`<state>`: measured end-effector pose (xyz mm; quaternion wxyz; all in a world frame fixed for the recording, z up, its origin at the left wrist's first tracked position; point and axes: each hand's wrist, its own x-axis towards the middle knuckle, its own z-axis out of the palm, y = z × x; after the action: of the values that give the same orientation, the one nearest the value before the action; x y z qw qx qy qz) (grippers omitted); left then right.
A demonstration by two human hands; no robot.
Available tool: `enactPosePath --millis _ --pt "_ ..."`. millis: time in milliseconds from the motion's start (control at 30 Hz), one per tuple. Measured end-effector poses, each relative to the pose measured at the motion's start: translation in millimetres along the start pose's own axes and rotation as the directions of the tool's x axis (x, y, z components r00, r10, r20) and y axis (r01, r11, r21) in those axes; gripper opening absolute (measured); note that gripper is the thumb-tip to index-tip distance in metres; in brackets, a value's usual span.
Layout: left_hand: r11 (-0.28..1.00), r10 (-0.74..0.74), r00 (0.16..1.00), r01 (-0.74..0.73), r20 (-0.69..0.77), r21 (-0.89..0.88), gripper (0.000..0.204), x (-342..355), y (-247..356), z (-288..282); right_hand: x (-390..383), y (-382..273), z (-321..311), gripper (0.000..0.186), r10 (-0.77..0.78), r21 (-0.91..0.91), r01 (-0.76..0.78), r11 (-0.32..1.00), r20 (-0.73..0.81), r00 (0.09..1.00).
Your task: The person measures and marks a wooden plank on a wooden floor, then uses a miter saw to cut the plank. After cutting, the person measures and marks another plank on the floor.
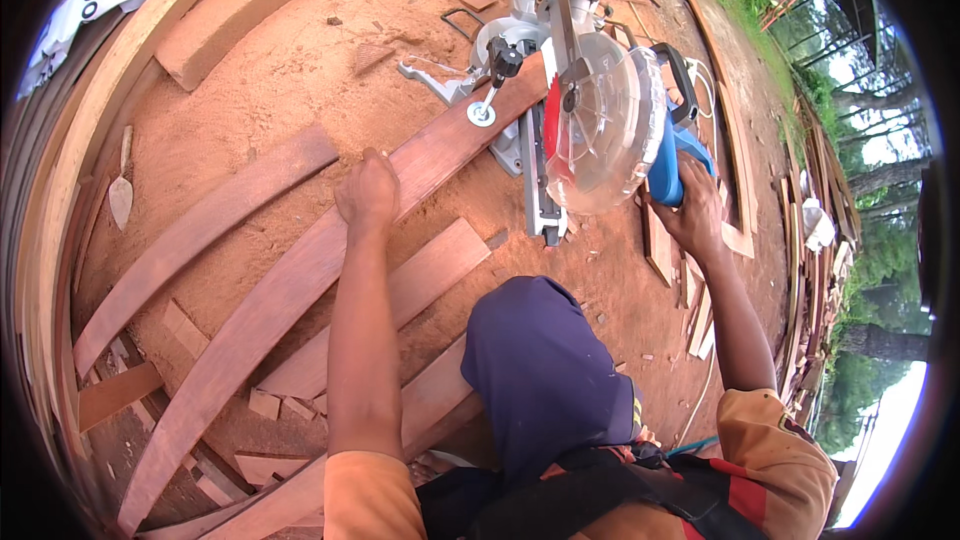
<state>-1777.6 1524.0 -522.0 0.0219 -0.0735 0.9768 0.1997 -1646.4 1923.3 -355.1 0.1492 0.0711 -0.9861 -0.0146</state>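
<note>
A long, reddish-brown wooden plank (pixel 300 275) runs from the lower left up onto the bed of a mitre saw (pixel 541 185). My left hand (pixel 368 190) is closed on the plank's edge, about midway along. A clamp with a black knob (pixel 508 63) presses its round pad (pixel 481 114) onto the plank beside the saw. My right hand (pixel 693 208) grips the blue saw handle (pixel 665 165), its fingers partly hidden. Between the plank's far end and that handle, a clear round blade guard (pixel 605 130) covers the blade.
Sawdust covers the ground. A curved plank (pixel 220 205) lies left of the clamped one, a shorter plank (pixel 420 275) to its right. Offcuts (pixel 690 285) lie below the saw, near a trowel-shaped tool (pixel 121 195) at far left. Dark blue cloth (pixel 550 360) bulges between my arms.
</note>
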Motion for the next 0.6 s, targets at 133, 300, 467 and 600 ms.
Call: enactPosePath --millis 133,300,467,600 --pt "1.000 0.025 1.000 -0.024 0.004 -0.013 0.037 1 -3 -1 6 -4 -3 0.053 0.092 0.055 -0.096 0.994 0.070 0.993" --pt "0.999 0.034 0.999 -0.034 -0.010 -0.004 0.037 1 -5 3 7 -1 1 0.044 0.003 0.021 -0.002 1.000 -0.014 1.000" --pt "0.999 0.030 1.000 -0.030 -0.005 -0.015 0.036 0 -3 1 5 0 8 0.034 0.059 0.006 -0.059 0.998 0.013 0.998" --pt "0.999 0.017 0.998 -0.015 0.067 -0.031 0.037 0 2 -8 5 1 9 0.041 0.052 -0.025 -0.053 0.998 -0.034 0.998"
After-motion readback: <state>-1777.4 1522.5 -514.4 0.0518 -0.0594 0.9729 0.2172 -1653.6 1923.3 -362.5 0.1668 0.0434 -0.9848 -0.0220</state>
